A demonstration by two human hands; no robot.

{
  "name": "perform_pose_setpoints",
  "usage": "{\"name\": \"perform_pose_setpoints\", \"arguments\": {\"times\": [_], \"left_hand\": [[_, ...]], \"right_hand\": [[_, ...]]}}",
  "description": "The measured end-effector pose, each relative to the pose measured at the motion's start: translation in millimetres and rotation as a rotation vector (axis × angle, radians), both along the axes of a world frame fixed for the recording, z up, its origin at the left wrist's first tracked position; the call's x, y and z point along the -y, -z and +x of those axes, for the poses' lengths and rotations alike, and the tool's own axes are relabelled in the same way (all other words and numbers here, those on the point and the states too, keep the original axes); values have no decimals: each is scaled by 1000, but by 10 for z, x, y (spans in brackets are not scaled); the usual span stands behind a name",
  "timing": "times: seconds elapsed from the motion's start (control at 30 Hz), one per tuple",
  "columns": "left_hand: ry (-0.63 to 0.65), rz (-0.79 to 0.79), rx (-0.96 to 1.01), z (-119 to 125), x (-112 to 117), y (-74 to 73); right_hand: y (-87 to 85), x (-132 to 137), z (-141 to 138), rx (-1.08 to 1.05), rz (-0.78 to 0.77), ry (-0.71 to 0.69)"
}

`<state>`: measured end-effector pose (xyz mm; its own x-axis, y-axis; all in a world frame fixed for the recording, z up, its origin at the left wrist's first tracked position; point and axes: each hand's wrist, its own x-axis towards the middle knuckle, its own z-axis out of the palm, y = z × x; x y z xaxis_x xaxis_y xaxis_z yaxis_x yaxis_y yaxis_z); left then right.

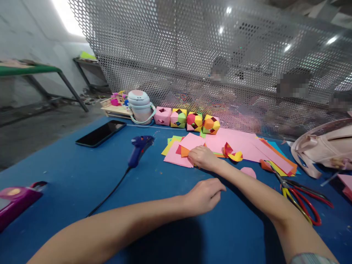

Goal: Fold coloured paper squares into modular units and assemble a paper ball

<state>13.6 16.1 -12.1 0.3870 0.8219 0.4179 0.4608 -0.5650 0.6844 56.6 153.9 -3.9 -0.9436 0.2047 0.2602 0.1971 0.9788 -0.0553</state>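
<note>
My right hand [202,158] reaches forward onto a spread of coloured paper sheets [242,146], fingers curled on the edge of a pink sheet [176,157] beside an orange piece [184,151]. My left hand [204,195] rests on the blue table [68,172] nearer me, fingers loosely curled with nothing seen in them. A small folded red and yellow paper piece [233,154] lies just right of my right hand. A pink paper disc [248,172] lies beside my right forearm.
Several folded paper cubes [187,119] line the back by a perforated metal screen [192,55]. A blue glue gun [139,148], a black phone [101,132], a white container [140,106], scissors [301,196], a pink bag [324,146] and a magenta tool [15,201] lie around.
</note>
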Motion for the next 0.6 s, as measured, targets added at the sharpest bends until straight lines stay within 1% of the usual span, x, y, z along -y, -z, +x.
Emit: {"name": "perform_pose_setpoints", "arguments": {"times": [0.07, 0.13, 0.2, 0.27, 0.33, 0.47, 0.6], "left_hand": [[15, 2, 2, 2, -2, 0], [36, -30, 45, 5, 2, -18], [31, -166, 219, 9, 8, -44], [-22, -342, 448, 14, 4, -62], [-99, -471, 624, 14, -20, -65], [-238, -573, 854, -28, -115, -72], [-365, -587, 1150, -134, -218, -151]], "right_hand": [[33, -18, 19, -51, -30, 42], [38, -20, 37, -123, -70, 96], [12, -9, 52, -193, -117, 138], [-36, 5, 68, -258, -169, 171], [-91, 18, 90, -318, -226, 206], [-172, 29, 154, -385, -358, 253], [-219, 50, 236, -404, -469, 250]]}}
